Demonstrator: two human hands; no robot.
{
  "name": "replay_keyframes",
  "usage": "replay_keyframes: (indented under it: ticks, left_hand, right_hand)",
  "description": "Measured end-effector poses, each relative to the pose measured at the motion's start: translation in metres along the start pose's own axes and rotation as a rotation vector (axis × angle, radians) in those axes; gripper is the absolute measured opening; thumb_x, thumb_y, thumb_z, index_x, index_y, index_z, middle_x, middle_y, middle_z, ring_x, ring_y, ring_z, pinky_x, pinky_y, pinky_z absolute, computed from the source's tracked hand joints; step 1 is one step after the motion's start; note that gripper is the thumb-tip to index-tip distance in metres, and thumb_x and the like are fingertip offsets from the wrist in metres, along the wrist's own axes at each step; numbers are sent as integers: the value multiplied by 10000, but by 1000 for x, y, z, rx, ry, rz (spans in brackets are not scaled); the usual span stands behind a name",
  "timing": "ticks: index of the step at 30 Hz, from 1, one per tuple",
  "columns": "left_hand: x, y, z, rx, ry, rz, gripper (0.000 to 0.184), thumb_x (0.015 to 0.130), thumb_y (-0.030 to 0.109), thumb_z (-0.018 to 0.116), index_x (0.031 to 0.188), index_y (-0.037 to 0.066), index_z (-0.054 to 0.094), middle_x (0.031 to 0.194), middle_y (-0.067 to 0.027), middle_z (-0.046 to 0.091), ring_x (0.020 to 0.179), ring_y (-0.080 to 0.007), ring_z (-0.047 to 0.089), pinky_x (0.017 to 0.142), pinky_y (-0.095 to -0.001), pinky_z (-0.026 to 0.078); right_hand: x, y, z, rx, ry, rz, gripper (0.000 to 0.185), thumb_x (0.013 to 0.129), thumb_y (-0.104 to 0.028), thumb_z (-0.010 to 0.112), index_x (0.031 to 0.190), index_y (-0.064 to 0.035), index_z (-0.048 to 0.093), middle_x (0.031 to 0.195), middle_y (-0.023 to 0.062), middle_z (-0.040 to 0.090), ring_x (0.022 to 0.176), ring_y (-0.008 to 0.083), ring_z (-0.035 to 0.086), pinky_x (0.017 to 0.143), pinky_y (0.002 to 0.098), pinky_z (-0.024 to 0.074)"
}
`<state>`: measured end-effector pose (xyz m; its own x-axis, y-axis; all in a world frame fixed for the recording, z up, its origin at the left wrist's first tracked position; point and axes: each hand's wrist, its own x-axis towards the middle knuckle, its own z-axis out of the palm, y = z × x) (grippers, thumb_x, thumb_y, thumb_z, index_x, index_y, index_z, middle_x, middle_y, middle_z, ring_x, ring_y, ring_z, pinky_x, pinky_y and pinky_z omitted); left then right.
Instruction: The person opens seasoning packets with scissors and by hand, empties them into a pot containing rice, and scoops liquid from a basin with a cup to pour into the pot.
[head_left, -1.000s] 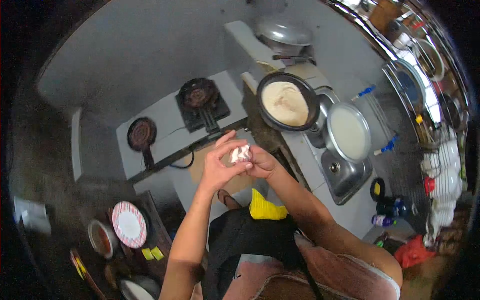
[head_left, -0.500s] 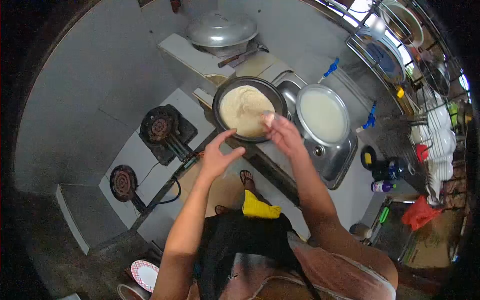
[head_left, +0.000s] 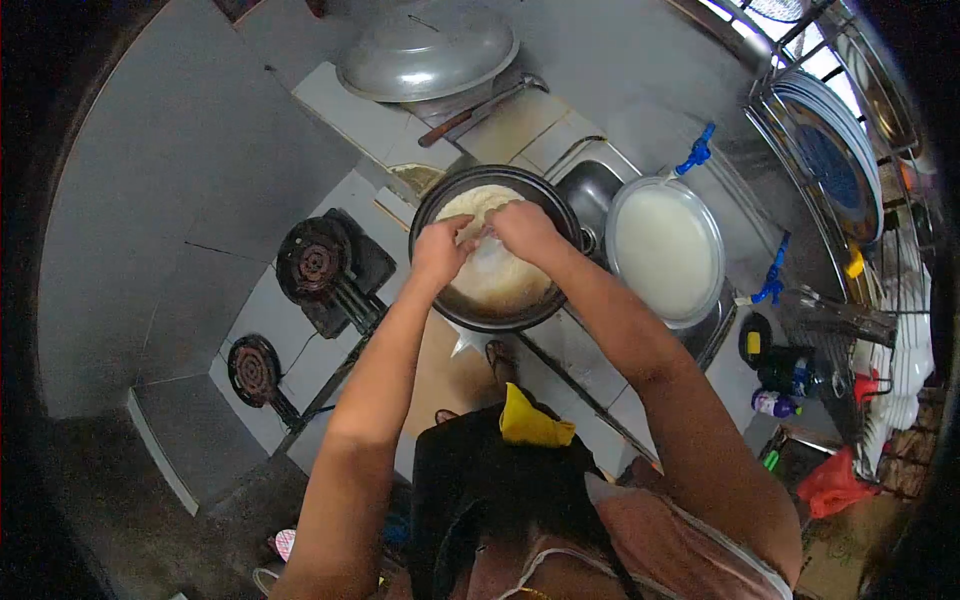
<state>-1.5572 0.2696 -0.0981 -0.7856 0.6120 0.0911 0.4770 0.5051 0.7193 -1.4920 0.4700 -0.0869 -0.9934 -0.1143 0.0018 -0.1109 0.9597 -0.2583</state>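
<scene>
Your left hand [head_left: 440, 255] has joined your right hand [head_left: 524, 236] over the dark pan [head_left: 500, 323], fingers curled, grip unclear, pale powder [head_left: 500, 286] already inside, milky liquid [head_left: 665, 250] separate in the basin [head_left: 718, 262] at right.

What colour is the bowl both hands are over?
Very dark, near black. Bowl shows best in the head view.

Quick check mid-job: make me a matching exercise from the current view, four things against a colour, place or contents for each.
Things:
1. dark bowl
2. basin
3. cloth
4. taps

Descriptions:
A. yellow
B. holds pale liquid
C. blue
D. below the left hand and right hand

Pairs: 1-D, 2-B, 3-A, 4-C
</scene>
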Motion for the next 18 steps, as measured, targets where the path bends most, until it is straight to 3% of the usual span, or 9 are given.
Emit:
replay_keyframes:
  ticks: [4,6,8,9,11,12,14,16,18]
  left_hand:
    - [32,7,12,49,-141,-77,309,856,269,849,1115,107,806,927,-204,758,866,-391,736,788,-462,577]
    - [37,18,7,82,-125,-74,282,865,275,847,1074,88,821,869,-175,768,755,-298,744,718,-409,561]
    - [40,10,14,26,-87,-100,254,860,270,848,1038,90,827,863,-187,760,760,-337,742,721,-420,565]
    - [41,7,17,-30,-46,-128,227,855,264,849,1001,91,833,857,-199,753,764,-375,739,724,-430,569]
    - [39,6,17,-40,-36,-141,231,853,265,851,1004,90,834,872,-200,756,769,-364,744,720,-424,569]
    - [39,6,17,-54,-27,-159,236,852,265,853,1007,88,835,887,-200,759,773,-352,750,715,-418,569]
    - [39,3,28,-87,0,-169,235,851,262,854,1009,89,836,887,-194,763,764,-344,749,716,-413,569]
    - [36,1,33,-121,22,-177,234,851,259,855,1011,89,836,887,-189,767,755,-336,748,716,-408,570]
    - [36,2,30,-30,-8,-176,227,848,251,855,1013,95,838,867,-173,771,762,-338,745,731,-404,574]
  right_hand:
    - [10,7,-7,-47,-64,0,169,907,-218,693,1001,-114,788,952,170,769,951,383,746,848,497,586]
    - [10,14,-13,-43,-80,30,176,906,-216,705,1025,-110,778,983,175,770,992,383,740,885,503,579]
    - [8,25,-17,175,-45,18,401,900,-226,755,1259,-55,704,1188,235,730,1177,403,683,1017,497,535]
    - [4,27,-17,176,-43,18,401,900,-226,755,1259,-55,704,1188,235,730,1177,403,683,1017,497,535]
    - [-12,26,-7,532,460,378,759,888,-201,787,1535,16,457,1449,297,581,1376,420,555,1150,465,448]
    - [-14,24,2,532,461,372,759,888,-201,787,1535,16,457,1449,297,581,1376,420,555,1150,465,448]
    - [-22,17,20,719,148,281,1046,838,-195,833,1645,55,216,1647,307,361,1517,431,396,1239,422,348]
    - [-31,11,25,949,96,261,1027,869,-185,797,1658,49,182,1679,305,305,1549,418,349,1272,417,293]
    - [-28,18,34,737,447,426,912,877,-158,780,1637,5,303,1642,259,397,1502,418,415,1250,448,326]
